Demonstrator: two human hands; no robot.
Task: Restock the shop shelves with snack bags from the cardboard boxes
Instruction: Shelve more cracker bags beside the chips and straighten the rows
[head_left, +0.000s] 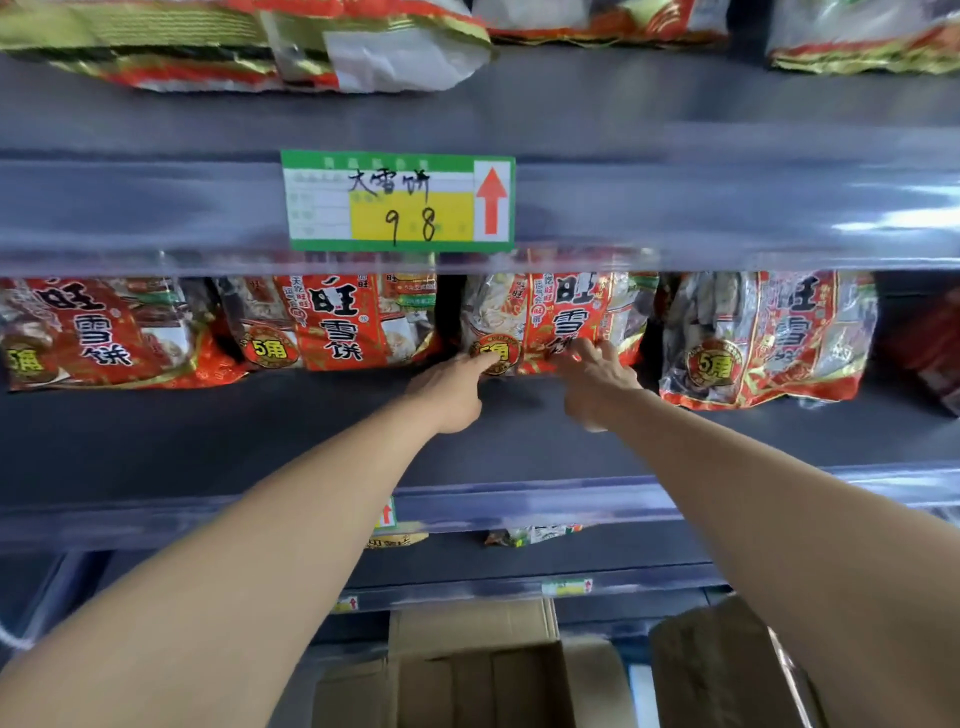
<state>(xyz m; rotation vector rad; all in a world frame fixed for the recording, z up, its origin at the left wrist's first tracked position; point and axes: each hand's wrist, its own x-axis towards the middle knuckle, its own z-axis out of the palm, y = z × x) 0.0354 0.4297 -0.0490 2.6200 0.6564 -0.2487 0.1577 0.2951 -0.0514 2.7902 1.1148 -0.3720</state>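
Snack bag, red with a round yellow badge, stands third from the left on the middle shelf, set well back, below the price tag. We see the left grip reaching in with fingers stretched out, its fingertips touching the bag's lower left by the badge. The right grip rests against the bag's lower right, fingers bent onto its front; we cannot tell whether it pinches the wrapper. A matching left bag and right bag stand beside it, apart. Flat packs lie on the shelf above. Down below us sits an open cardboard box.
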